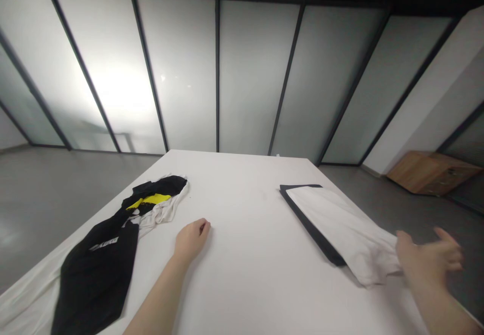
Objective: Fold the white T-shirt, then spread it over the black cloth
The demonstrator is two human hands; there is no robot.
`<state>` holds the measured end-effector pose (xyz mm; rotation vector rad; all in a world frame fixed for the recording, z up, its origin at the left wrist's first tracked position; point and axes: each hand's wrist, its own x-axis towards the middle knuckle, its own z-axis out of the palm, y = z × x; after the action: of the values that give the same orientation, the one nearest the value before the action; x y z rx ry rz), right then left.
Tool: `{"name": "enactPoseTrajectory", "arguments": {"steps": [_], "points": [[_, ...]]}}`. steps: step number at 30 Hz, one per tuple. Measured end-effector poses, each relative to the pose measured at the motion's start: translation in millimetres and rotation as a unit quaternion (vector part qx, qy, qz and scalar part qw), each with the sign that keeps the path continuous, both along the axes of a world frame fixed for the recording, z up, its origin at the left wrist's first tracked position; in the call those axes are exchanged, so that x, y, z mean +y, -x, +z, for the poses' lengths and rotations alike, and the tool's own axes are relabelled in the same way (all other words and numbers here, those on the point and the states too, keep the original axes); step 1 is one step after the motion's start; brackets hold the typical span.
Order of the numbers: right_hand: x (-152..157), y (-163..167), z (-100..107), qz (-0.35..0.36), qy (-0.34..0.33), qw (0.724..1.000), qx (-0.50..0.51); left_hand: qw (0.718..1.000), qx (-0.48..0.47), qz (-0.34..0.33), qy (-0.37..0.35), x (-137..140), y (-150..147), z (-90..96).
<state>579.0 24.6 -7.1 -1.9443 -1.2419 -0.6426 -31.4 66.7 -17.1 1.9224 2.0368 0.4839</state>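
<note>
My left hand (191, 239) rests on the white table (234, 274), its fingers curled into a loose fist with nothing visible in them. At the right, my right hand (431, 254) is beside the near end of a folded white garment (336, 224). Its fingers look spread, though motion blurs them slightly; whether it touches the cloth is hard to tell. Under the white garment lies a folded black one (313, 229), showing along its left and far edges.
Along the table's left side lies a loose heap of clothes: a black garment with white lettering (100, 269), a yellow piece (157, 200), and white cloth (162, 211). A wooden cabinet (427, 173) stands on the floor at right. Frosted glass panels (257, 72) line the back.
</note>
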Motion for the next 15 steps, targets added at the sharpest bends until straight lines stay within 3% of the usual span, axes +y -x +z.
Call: {"name": "enactPoseTrajectory", "arguments": {"steps": [2, 4, 6, 8, 11, 15], "points": [[14.4, 19.7, 8.2, 0.055, 0.022, 0.998, -0.023, 1.0, 0.002, -0.003, -0.002, 0.1, -0.1, 0.0], [30.3, 50.2, 12.2, 0.199, 0.096, 0.975, -0.034, 1.0, 0.002, -0.005, -0.001, -0.4, 0.0, 0.6], [45.6, 86.3, 11.4, 0.238, 0.169, 0.955, -0.048, 1.0, -0.001, -0.005, -0.002, -1.4, 0.3, 1.5], [59.3, 119.8, 8.8, 0.214, 0.261, 0.939, -0.066, 1.0, -0.007, -0.007, -0.003, -2.5, 0.8, 2.1], [77.6, 153.1, 9.4, 0.116, 0.379, 0.914, -0.09, 1.0, -0.017, -0.008, -0.005, -3.3, 1.9, 2.0], [98.4, 167.5, 20.6, 0.079, 0.41, 0.907, -0.058, 1.0, -0.018, -0.006, -0.003, -2.6, 2.1, 1.1]]}}
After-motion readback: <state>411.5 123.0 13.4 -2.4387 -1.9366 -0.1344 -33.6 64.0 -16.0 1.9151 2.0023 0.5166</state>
